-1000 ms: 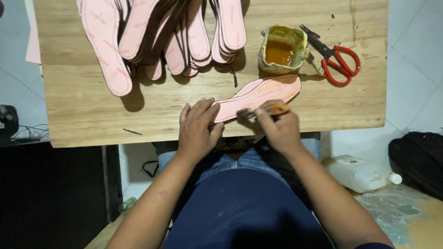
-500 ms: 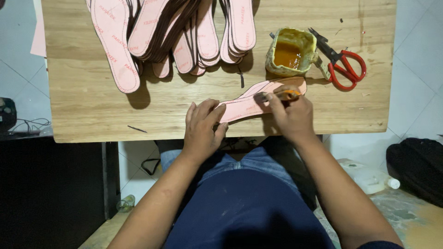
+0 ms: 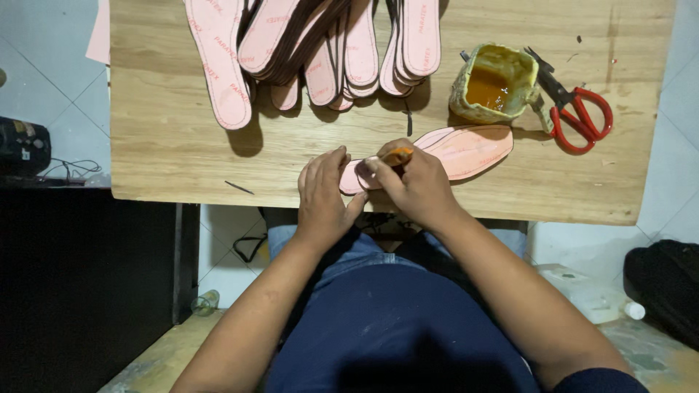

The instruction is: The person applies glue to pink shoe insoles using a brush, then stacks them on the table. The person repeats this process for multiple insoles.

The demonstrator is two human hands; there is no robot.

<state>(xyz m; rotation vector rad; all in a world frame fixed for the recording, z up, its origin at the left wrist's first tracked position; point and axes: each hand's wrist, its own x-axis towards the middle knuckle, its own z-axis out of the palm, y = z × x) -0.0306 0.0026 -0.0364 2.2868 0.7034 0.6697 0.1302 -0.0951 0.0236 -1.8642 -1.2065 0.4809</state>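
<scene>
A pink shoe insole (image 3: 466, 149) lies flat near the front edge of the wooden table (image 3: 175, 160). My left hand (image 3: 322, 195) presses down on its near end, fingers spread. My right hand (image 3: 413, 182) is closed around a small glue-stained brush (image 3: 397, 155), whose orange tip rests on the insole's near part. A battered tin of amber glue (image 3: 495, 84) stands just beyond the insole.
Several pink insoles (image 3: 320, 44) are fanned in a pile at the table's far side. Red-handled scissors (image 3: 579, 116) lie right of the tin. A black bag (image 3: 666, 287) and a white plastic bottle (image 3: 593, 295) are on the floor at the right.
My right hand with the brush has drawn back along the insole from its far end towards the near end. The left hand stays pressing on the near end.
</scene>
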